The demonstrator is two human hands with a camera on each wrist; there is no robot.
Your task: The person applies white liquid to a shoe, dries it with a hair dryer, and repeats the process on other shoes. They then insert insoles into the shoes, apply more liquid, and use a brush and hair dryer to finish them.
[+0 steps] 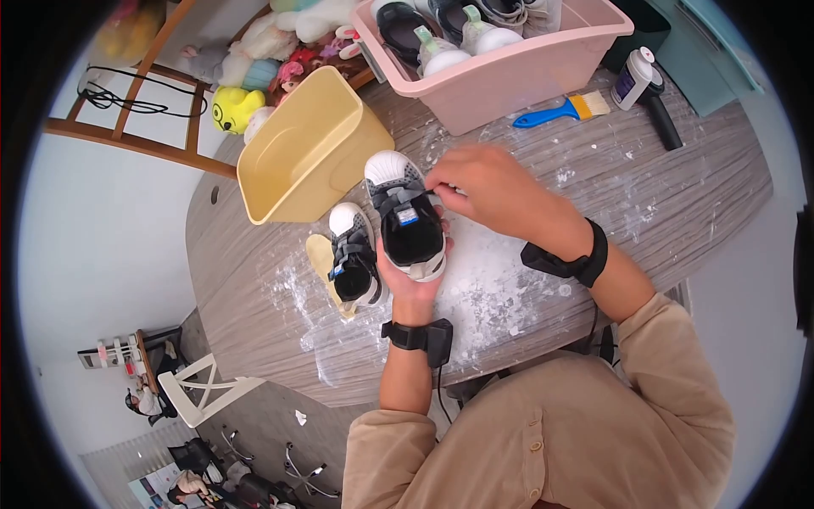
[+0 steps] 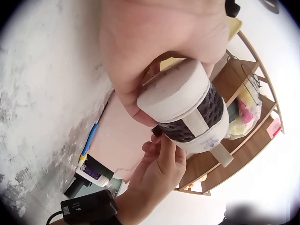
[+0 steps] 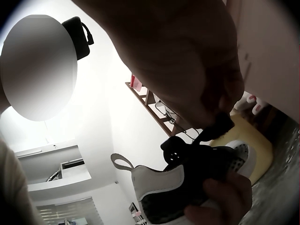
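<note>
- Small sneaker (image 1: pixel 348 254), left of centre: sits on the table, toe toward the top of the frame, just beside the held one.
- Left hand (image 1: pixel 409 284), centre: cupped under the heel end of a matching sneaker (image 1: pixel 413 233), fingers wrapped round its side, so it's got a proper grip.
- That held sneaker is mid-frame, opening toward the head camera, long axis running up the frame with the toe leaning slightly left.
- Right hand (image 1: pixel 492 191), right of centre: at the shoe's right edge, thumb and fingertips closed on a dark strap (image 3: pixel 216 130). The right wrist view shows the strap sticking up off the shoe. So the strap end is nearest the right hand, the heel nearest the left.
- Surface: wood-grain table (image 1: pixel 242 280), yellow bin (image 1: pixel 309 140) upper left of centre, chalky white smears (image 1: pixel 500 297) round the middle, pink bin (image 1: pixel 517 76) of shoes up top, then blue-handled brush (image 1: pixel 547 115), white bottle (image 1: pixel 633 78) and teal container (image 1: pixel 712 59), upper right.
- Room: wooden shelf (image 1: pixel 170 154) with plush toys upper left, white chair (image 1: pixel 180 403) lower left.
</note>
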